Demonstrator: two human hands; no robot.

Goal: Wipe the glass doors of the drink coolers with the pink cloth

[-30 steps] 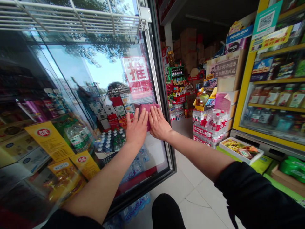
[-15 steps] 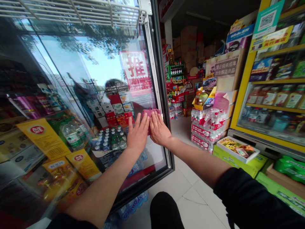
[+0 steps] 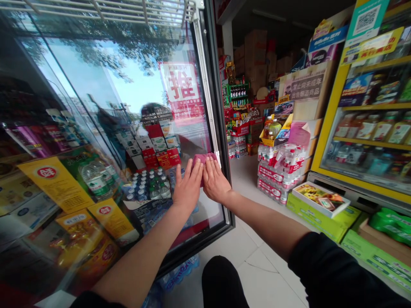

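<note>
A folded dark pink cloth (image 3: 205, 158) lies against the glass door (image 3: 192, 141) of a fridge, close to the door's right edge. My right hand (image 3: 215, 179) presses the cloth to the glass, its fingers straight and close together. Beside it, my left hand (image 3: 188, 186) is flat with spread fingers; some fingertips rest on the cloth's left part and the thumb is on the glass. Both hands cover most of the cloth. A metal strip and black seal (image 3: 221, 141) run along the door's edge just right of my hands.
White wire shelf (image 3: 105, 10) above left. Reflections of bottles and yellow boxes fill the glass. To the right stand wrapped bottle packs (image 3: 272, 184), green cartons (image 3: 316, 214) and a yellow-framed drinks fridge (image 3: 316, 158). My knee (image 3: 223, 282) is below, over the tiled floor (image 3: 260, 252).
Both hands and the cloth have slid slightly down the glass. The door's reflections have shifted a little, and the view has moved slightly.
</note>
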